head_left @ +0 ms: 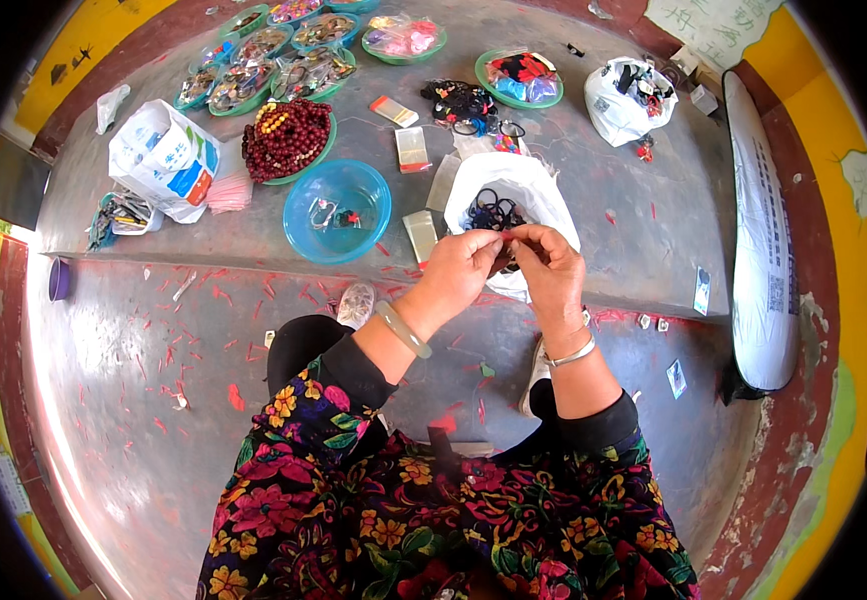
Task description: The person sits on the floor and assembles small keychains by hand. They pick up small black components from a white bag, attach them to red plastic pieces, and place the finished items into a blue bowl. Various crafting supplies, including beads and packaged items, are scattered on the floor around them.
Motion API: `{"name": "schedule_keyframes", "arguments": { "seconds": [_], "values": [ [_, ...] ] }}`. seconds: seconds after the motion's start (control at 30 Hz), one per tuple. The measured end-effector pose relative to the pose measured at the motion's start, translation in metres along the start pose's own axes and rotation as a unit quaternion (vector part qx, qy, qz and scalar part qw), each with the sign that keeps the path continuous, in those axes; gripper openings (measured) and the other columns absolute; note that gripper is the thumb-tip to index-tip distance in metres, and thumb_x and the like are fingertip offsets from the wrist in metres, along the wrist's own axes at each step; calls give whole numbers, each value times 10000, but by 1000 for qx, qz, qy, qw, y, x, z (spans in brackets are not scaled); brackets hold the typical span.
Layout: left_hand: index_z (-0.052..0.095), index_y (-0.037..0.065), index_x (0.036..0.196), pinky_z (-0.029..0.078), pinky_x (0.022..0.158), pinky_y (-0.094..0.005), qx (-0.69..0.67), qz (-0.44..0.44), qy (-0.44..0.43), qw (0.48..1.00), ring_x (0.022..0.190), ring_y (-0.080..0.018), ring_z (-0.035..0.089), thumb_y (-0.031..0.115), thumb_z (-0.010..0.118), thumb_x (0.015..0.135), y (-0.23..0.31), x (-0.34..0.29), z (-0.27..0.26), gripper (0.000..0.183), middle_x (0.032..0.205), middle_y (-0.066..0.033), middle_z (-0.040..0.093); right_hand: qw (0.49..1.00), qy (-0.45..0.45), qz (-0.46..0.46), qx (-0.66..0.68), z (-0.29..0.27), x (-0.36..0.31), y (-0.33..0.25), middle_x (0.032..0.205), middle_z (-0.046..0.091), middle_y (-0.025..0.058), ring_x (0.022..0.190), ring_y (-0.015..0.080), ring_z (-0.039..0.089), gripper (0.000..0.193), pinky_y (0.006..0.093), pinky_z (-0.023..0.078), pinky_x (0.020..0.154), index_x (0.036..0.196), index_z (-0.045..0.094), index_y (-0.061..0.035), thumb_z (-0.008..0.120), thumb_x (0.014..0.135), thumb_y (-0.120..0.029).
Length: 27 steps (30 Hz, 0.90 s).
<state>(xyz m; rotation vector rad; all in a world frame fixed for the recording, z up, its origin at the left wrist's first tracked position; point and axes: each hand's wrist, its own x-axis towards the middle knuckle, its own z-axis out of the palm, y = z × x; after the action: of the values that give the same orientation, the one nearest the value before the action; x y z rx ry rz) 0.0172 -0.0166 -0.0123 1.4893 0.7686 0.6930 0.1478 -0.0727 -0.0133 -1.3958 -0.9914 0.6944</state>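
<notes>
My left hand (460,268), with a pale bangle at its wrist, and my right hand (550,272), with a silver bangle, meet fingertip to fingertip. Between them they pinch a small red piece (506,236), mostly covered by the fingers, so its kind does not show. Right behind the hands stands an open white plastic bag (538,185) holding several black hair ties (493,210). To the left of my left hand is a translucent blue basin (298,215) with a few small items at its bottom, one red.
Dark red beads (283,140) fill a green basin, with several basins of small goods behind. A white and blue bag (158,160) stands left. Black bands (461,102) lie beyond the hands; another filled white bag (625,105) is right. Red scraps (236,397) litter the lower floor below the ledge.
</notes>
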Motion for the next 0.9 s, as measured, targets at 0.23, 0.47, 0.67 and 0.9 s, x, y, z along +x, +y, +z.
{"name": "schedule_keyframes", "arguments": {
  "seconds": [0.23,0.47,0.67,0.9],
  "values": [
    [588,-44,997,502,682,-273,123,122,37,984,759,-178,641,72,495,900,-9,1,1,177,837,-127,653,999,-23,7,-30,0,1,1,827,609,54,699,101,580,145,222,469,624,881,642,-4,646,742,38],
    [562,-17,950,480,665,-375,237,235,50,941,805,-374,579,-14,497,819,0,-4,2,146,870,-200,597,990,-44,-43,-124,-2,1,-3,789,631,80,670,164,603,115,262,475,612,864,644,-19,644,751,0],
    [542,-21,950,470,688,-397,270,219,20,937,828,-382,570,-25,476,805,-2,-5,0,160,879,-208,586,967,-39,-108,-229,0,-2,-9,790,628,125,699,301,607,75,339,480,614,818,631,-40,630,744,-37],
    [553,-23,928,471,708,-392,263,213,14,941,843,-380,568,-42,462,797,-8,-4,2,160,891,-205,590,953,-40,-136,-268,-1,-3,-14,768,621,118,689,306,602,68,359,478,597,798,616,-54,611,731,-44]
  ]
}}
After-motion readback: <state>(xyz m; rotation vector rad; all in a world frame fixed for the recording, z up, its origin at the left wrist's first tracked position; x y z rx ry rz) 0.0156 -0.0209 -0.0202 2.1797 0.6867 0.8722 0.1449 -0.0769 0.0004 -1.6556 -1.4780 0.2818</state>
